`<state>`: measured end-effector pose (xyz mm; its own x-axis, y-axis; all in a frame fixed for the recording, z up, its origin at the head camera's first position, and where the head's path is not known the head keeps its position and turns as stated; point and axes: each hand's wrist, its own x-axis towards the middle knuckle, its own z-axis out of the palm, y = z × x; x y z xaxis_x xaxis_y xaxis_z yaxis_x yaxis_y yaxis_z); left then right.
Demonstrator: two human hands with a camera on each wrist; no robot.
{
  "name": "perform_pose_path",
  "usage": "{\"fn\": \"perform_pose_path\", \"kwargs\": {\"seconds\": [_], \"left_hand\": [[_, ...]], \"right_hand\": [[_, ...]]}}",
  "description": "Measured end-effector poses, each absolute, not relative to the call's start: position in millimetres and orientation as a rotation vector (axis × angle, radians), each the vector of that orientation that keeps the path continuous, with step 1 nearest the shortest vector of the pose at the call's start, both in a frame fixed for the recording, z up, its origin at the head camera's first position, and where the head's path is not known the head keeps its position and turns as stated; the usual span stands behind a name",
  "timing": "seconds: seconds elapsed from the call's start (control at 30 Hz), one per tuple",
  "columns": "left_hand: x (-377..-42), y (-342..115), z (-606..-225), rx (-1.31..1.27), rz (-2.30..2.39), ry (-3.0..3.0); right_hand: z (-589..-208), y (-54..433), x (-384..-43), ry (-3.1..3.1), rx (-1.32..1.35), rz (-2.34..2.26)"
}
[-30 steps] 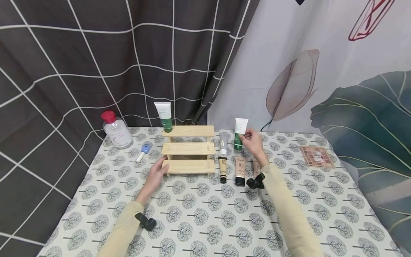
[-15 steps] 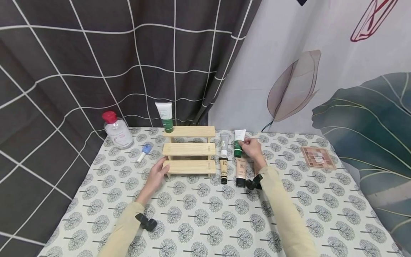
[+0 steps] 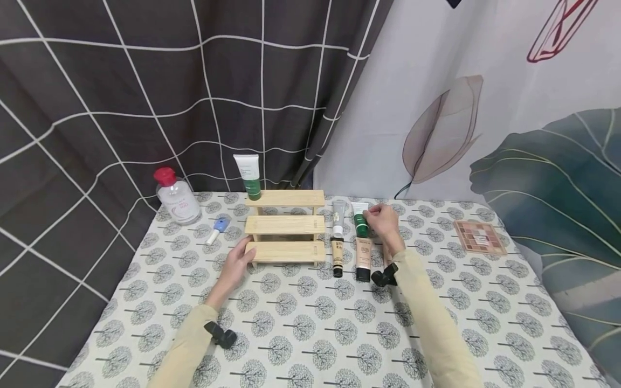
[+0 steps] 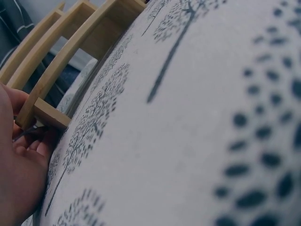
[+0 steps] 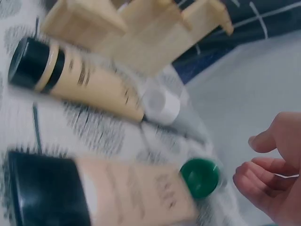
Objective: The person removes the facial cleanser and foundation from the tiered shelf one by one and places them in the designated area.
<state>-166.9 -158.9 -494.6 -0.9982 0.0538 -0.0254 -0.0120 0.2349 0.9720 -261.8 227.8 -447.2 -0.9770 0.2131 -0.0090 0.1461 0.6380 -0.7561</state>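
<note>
A three-step wooden stand (image 3: 285, 251) is in the middle of the head view. My left hand (image 3: 236, 262) holds the left end of its lowest step, thumb at the edge and fingers curled round the leg (image 4: 29, 106). On the cloth to the right lies a green-and-white squeeze tube (image 3: 360, 222), its green cap (image 5: 201, 178) towards me. Beside this tube is my right hand (image 3: 383, 220); in the right wrist view its thumb and fingers are apart with nothing between them. A similar green-and-white tube (image 3: 249, 178) stands upright on the top step's left end.
Around the right hand lie a grey tube (image 3: 338, 216), a gold tube (image 3: 337, 257) and a BB cream tube (image 3: 363, 260); another pinkish tube is mostly hidden under the wrist. A palette (image 3: 480, 237) lies right; a red-capped bottle (image 3: 178, 196) and blue-and-white item (image 3: 217, 231) are left.
My right hand has lowered the green-and-white tube from a raised, upright tilt to lying flat behind the BB cream, and its fingers have parted from it. My left hand stays on the stand.
</note>
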Motion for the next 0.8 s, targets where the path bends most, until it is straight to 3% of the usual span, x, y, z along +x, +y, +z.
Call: {"fn": "perform_pose_path", "kwargs": {"seconds": [0.47, 0.8], "left_hand": [[-167.6, -159.4, -495.3, 0.052, 1.894, 2.439], [-167.1, -159.7, -495.5, 0.041, 1.888, 2.436]], "right_hand": [[-389.5, 175.4, -258.7, -2.644, -0.007, 1.393], [-359.7, 131.3, -260.2, -2.589, 0.067, 1.615]]}}
